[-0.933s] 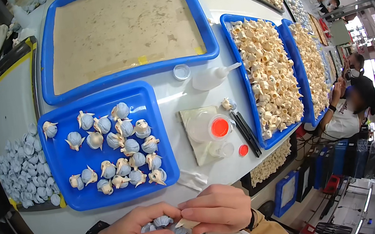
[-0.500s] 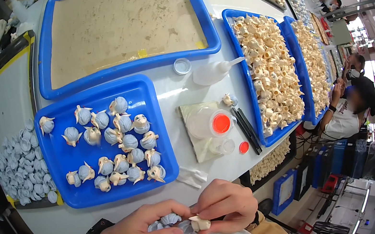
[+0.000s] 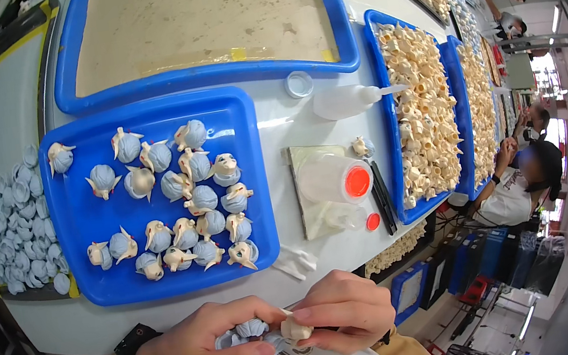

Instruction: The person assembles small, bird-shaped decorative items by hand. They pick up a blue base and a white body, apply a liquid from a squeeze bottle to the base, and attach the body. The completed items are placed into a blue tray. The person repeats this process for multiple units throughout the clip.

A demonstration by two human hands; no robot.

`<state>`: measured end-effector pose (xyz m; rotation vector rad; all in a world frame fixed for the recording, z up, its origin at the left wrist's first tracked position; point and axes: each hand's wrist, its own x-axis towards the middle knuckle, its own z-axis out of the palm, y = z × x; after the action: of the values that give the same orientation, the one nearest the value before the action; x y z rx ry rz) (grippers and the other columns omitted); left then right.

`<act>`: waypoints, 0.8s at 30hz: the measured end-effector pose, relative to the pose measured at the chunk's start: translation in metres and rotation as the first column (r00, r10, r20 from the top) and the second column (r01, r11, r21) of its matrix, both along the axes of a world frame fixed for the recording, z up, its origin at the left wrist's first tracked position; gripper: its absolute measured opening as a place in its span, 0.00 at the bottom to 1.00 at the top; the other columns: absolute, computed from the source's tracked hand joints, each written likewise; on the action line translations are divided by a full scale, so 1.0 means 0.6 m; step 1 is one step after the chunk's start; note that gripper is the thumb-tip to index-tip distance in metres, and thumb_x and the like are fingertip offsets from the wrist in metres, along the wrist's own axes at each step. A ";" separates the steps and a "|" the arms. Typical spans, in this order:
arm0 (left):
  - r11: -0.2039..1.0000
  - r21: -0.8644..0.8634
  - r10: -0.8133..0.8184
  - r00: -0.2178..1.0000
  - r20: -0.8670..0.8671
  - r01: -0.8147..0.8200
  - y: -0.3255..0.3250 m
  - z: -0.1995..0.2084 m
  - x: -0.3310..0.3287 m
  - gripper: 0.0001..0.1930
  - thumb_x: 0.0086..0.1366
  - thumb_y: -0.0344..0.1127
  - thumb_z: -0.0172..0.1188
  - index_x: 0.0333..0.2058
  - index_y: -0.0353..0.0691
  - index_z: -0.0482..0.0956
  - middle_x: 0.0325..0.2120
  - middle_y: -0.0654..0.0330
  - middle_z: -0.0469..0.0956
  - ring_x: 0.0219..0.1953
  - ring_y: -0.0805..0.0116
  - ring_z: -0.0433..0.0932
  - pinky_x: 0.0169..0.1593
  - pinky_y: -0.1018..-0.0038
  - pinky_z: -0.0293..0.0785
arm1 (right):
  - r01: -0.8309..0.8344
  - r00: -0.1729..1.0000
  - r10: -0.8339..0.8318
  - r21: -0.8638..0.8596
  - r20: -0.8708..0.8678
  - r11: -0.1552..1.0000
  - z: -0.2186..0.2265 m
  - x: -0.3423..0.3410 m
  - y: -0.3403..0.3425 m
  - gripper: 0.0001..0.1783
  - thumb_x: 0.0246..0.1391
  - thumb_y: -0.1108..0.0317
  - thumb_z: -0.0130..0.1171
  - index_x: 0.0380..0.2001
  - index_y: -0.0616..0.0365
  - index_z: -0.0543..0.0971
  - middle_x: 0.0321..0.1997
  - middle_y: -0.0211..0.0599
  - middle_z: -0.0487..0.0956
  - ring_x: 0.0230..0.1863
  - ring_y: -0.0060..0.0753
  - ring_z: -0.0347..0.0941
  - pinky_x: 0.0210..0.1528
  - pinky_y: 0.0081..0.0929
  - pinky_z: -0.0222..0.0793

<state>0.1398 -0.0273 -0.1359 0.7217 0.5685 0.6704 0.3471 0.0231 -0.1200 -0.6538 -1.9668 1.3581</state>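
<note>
Close to my body, both hands work together in front of the table edge. My left hand [image 3: 195, 343] is closed around a few blue-grey doll hair pieces [image 3: 251, 328] with sculpted grooves. Between the thumb and fingers of my right hand [image 3: 349, 309] is a cream doll head [image 3: 294, 330], pressed against one of the hair pieces at my left fingertips. Where the two parts meet is partly covered by fingers. A blue tray [image 3: 90, 232] beyond my left hand bears several doll heads [image 3: 203, 199] with pointed ears and blue-grey hair.
At left lies a pile of hair pieces [image 3: 16, 225]. Right of the tray stand a tub with a red centre [image 3: 357, 182], a squeeze bottle [image 3: 346, 102], black pens [image 3: 381, 199] and a crumpled white cloth [image 3: 295, 262]. A blue tray [image 3: 375, 39] holds cream parts. A co-worker [image 3: 514, 191] sits at far right.
The view has shifted a little, so the table's things sit differently in it. My hands stay together, with the cream doll head slightly turned against the hair piece.
</note>
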 end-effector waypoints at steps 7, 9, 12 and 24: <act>0.985 -0.100 0.142 0.990 -0.012 -0.143 -0.001 -0.003 -0.003 0.15 0.56 0.31 0.53 0.41 0.30 0.71 0.35 0.57 0.74 0.37 0.75 0.72 0.41 0.79 0.66 | 0.367 0.893 -0.314 0.118 -0.322 0.923 -0.007 0.055 0.005 0.10 0.43 0.72 0.59 0.29 0.62 0.70 0.27 0.46 0.74 0.24 0.35 0.70 0.24 0.26 0.69; 0.977 -0.140 0.167 0.986 0.013 -0.163 -0.002 0.001 -0.008 0.15 0.55 0.31 0.54 0.41 0.29 0.71 0.34 0.56 0.75 0.36 0.74 0.73 0.41 0.79 0.67 | 0.608 0.794 -0.595 0.169 -0.122 0.776 0.004 0.076 0.015 0.11 0.45 0.72 0.54 0.33 0.58 0.66 0.26 0.38 0.67 0.25 0.26 0.61 0.23 0.19 0.57; 0.972 -0.176 0.164 0.986 0.029 -0.157 -0.001 0.002 -0.012 0.17 0.54 0.31 0.55 0.41 0.27 0.70 0.33 0.53 0.76 0.36 0.71 0.75 0.41 0.78 0.69 | 0.718 0.666 -0.733 0.146 0.143 0.681 -0.008 0.114 0.010 0.18 0.39 0.79 0.57 0.37 0.67 0.69 0.33 0.44 0.71 0.35 0.32 0.68 0.41 0.25 0.65; 0.944 -0.224 0.264 0.962 0.074 -0.242 -0.012 -0.010 -0.004 0.18 0.55 0.30 0.58 0.45 0.30 0.69 0.23 0.66 0.69 0.25 0.83 0.64 0.29 0.85 0.60 | 0.567 0.715 -0.614 0.237 0.334 0.789 -0.042 0.109 0.017 0.18 0.36 0.83 0.60 0.36 0.66 0.73 0.34 0.42 0.75 0.32 0.28 0.70 0.38 0.21 0.64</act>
<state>0.1377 -0.0345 -0.1416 0.4131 0.6332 0.8665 0.4124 0.0332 -0.1449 -1.4516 -1.8562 0.7340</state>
